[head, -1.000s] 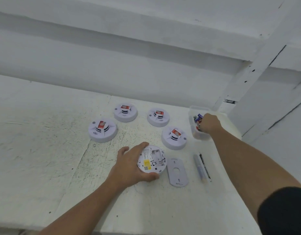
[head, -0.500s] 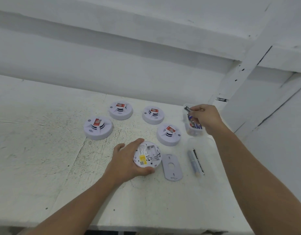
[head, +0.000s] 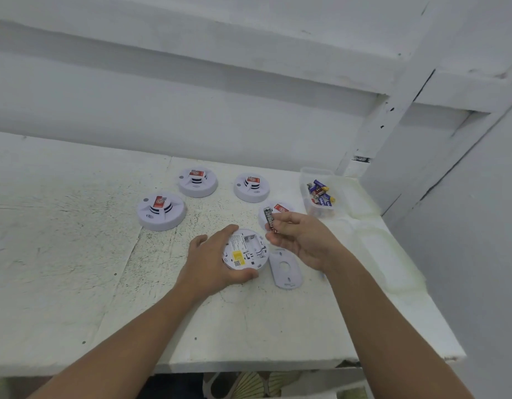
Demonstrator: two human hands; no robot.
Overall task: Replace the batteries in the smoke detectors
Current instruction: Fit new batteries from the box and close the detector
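While it lies nearest the camera, table (head: 76, 283): white painted top, scuffed and speckled with dark flecks; both bare forearms come in over its front edge.
Left hand (head: 208, 263): curled round the open detector, thumb on the near rim, fingers over the far-left rim, holding it down on the table.
Open detector (head: 246, 251): round white smoke detector, flipped underside up, flat on the table at centre; battery bay exposed; yellow label and small code sticker on the near-left part.
Back plate (head: 286, 269): white plastic plate with a round hole, flat on the table, just right of the open detector, partly under the right wrist.
Right hand (head: 300, 240): raised off the table, thumb and fingertips pinching the battery, other fingers loosely bent.
Battery (head: 269, 218): black cell with red at the lower end, held about upright, above the far-right rim of the open detector, not touching it.
Fourth detector (head: 280, 209): face up, red sticker on top, mostly hidden behind the right hand and battery.
Left detector (head: 161, 211): face up, red sticker, well left of the hands.
Back-left detector (head: 197, 182): face up, red sticker, near the wall.
Back-right detector (head: 251, 187): same, beside it to the right.
Battery tub (head: 306, 171): clear plastic, far right by the wall, loose blue and dark batteries inside.
Clear lids (head: 375, 249): translucent, flat on the table, right of the tub and right arm.
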